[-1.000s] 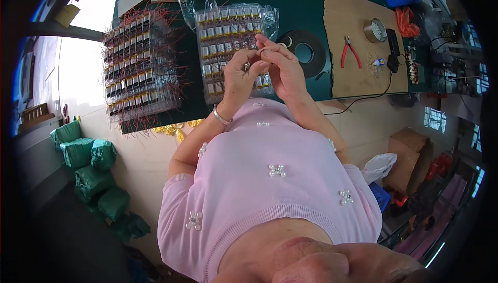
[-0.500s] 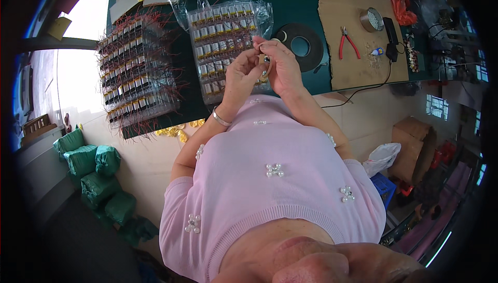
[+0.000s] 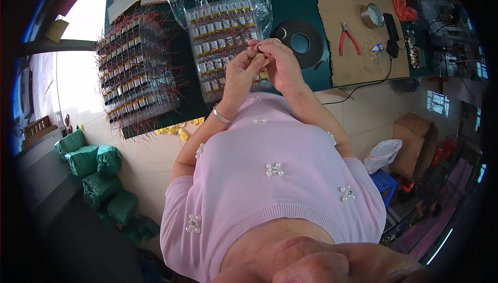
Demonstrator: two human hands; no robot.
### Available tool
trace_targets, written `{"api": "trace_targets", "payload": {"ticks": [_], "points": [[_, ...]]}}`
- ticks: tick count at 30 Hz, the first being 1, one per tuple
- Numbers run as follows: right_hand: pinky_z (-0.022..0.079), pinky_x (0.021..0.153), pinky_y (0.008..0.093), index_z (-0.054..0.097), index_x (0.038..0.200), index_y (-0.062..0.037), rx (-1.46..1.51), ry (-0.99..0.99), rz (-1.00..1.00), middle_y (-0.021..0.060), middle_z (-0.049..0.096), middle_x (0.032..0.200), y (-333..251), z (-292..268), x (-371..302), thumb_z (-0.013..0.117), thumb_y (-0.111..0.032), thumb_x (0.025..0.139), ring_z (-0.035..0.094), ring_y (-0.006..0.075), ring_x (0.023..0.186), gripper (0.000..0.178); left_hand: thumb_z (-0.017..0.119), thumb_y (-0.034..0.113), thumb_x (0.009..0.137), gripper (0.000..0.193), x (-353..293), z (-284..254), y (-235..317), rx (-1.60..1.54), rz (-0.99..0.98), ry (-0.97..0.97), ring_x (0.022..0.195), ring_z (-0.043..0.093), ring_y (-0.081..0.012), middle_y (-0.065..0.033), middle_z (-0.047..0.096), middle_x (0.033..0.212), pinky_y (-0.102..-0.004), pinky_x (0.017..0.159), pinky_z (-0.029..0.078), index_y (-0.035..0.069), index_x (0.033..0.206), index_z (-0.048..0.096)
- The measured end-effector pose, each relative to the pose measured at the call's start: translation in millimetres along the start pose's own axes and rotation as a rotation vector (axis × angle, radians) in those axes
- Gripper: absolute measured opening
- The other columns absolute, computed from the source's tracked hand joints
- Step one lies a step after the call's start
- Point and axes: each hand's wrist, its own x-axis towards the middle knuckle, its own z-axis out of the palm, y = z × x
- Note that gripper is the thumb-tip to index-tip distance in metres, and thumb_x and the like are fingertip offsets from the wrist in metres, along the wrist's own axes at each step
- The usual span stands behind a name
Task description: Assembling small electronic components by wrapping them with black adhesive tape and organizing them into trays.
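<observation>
Above the near edge of a clear plastic tray (image 3: 210, 97), my left hand (image 3: 240, 73) and my right hand (image 3: 284, 66) meet with their fingers pinched together. Between them is a small yellowish piece (image 3: 266, 61), mostly covered by the fingers, so its kind cannot be made out. Rows of small silver pouch cells with yellow ends (image 3: 224, 25) lie in the tray, thin dark red wires among them. Close to my right hand lies a large roll of black tape (image 3: 315, 49), a smaller roll (image 3: 281, 34) at its left edge.
Stacked trays of wired cells (image 3: 136, 70) stand left, wires sticking out. On a cardboard sheet (image 3: 337, 2) at right are red-handled pliers (image 3: 349, 41), a round tin (image 3: 372, 16), a small glue bottle (image 3: 377, 48) and a black device with a cable (image 3: 390, 27). Green wrapped bundles (image 3: 98, 184) sit on the floor.
My fingers have closed further over the yellowish piece, which showed as a curved band with dark shiny spots before. Both hands stay in nearly the same place.
</observation>
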Motion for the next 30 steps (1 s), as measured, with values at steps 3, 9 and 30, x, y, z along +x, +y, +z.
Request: {"api": "trace_targets", "payload": {"ticks": [3, 9, 30], "points": [[0.048, 0.076, 0.0269, 0.061, 0.103, -0.0002, -0.227, -0.134, 0.014, 0.0078, 0.058, 0.110, -15, 1, -3, 0.061, -0.006, 0.080, 0.056, 0.0144, 0.093, 0.024, 0.062, 0.012, 0.089, 0.014, 5, -15, -2, -0.012, -0.085, -0.068, 0.073, 0.053, -0.0035, 0.0006, 0.061, 0.084, -0.0191, 0.068, 0.045, 0.001, 0.098, 0.062], [0.045, 0.087, 0.0320, 0.048, 0.129, -0.0084, -0.808, -0.603, -0.220, 0.0023, 0.051, 0.125, -73, -11, -9, 0.071, -0.012, 0.073, 0.050, 0.0163, 0.109, 0.061, 0.062, 0.010, 0.087, 0.009, 1, -21, 19, 0.026, -0.145, -0.278, 0.071, 0.053, -0.0077, 0.0009, 0.058, 0.079, -0.0210, 0.061, 0.042, 0.006, 0.095, 0.061], [0.045, 0.086, 0.0269, 0.056, 0.123, -0.0026, -0.912, -0.709, 0.016, 0.0067, 0.064, 0.107, -42, -17, 16, 0.059, -0.023, 0.091, 0.057, 0.0129, 0.097, 0.038, 0.048, 0.025, 0.091, 0.018, 37, -29, 46, -0.717, 0.093, -0.391, 0.069, 0.037, -0.0137, 0.0018, 0.037, 0.069, -0.0302, 0.073, 0.033, 0.009, 0.098, 0.055]]}}
